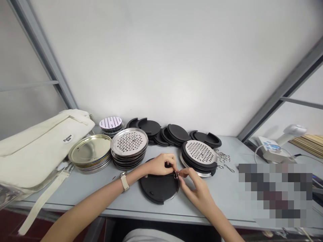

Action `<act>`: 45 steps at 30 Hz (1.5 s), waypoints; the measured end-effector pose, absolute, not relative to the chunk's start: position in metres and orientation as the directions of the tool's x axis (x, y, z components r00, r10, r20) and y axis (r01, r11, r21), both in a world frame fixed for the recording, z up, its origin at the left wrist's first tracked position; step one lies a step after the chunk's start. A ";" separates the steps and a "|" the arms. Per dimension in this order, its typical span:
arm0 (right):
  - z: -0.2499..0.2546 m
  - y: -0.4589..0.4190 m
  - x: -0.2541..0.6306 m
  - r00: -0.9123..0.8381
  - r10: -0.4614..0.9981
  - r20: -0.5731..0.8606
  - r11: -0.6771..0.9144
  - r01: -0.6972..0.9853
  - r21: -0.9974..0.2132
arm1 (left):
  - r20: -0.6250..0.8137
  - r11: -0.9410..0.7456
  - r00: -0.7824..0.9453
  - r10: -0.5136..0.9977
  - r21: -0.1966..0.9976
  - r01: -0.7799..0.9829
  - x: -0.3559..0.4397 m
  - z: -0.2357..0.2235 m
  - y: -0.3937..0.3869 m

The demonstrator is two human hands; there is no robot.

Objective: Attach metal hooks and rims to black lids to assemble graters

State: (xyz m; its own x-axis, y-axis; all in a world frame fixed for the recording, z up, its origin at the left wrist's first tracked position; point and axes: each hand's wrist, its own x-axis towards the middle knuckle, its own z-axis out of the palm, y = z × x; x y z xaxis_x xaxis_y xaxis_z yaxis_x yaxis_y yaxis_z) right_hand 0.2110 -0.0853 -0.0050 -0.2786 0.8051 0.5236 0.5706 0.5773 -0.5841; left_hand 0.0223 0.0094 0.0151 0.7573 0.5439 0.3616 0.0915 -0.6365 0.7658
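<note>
In front of me on the table lies a round black disc (158,188) with a raised rim and a small dark knob near its front. My left hand (163,164), with a watch on the wrist, rests over its back edge, fingers closed in a pinch. From the right, my right hand (194,185) brings thumb and forefinger together at the same spot. Between both sets of fingertips shows a small shiny metal ring clip (176,175). How each finger grips it is partly hidden. Loose metal clips (223,156) of wire lie to the right.
Stacks of perforated metal plates (130,143), gold-coloured lids (89,151) and black holders (178,132) line the back. Perforated discs on black holders (200,153) stand beside my right hand. A cream bag (42,144) lies left; a white handheld device (290,132) is at right. One area is pixelated.
</note>
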 end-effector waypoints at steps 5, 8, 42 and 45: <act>-0.008 -0.083 0.210 -0.303 0.833 0.464 0.546 0.589 -0.596 | 0.358 -0.640 0.758 0.546 0.762 0.101 0.022 0.017 0.009; -0.009 -0.083 0.209 -0.312 0.840 0.445 0.539 0.579 -0.612 | 0.360 -0.641 0.761 0.540 0.761 0.096 0.022 0.018 0.009; -0.005 -0.087 0.210 -0.352 0.789 0.504 0.610 0.550 -0.571 | 0.345 -0.653 0.755 0.558 0.744 0.142 0.024 0.019 0.009; -0.004 -0.087 0.209 -0.355 0.789 0.502 0.611 0.547 -0.572 | 0.359 -0.658 0.754 0.550 0.743 0.126 0.024 0.019 0.009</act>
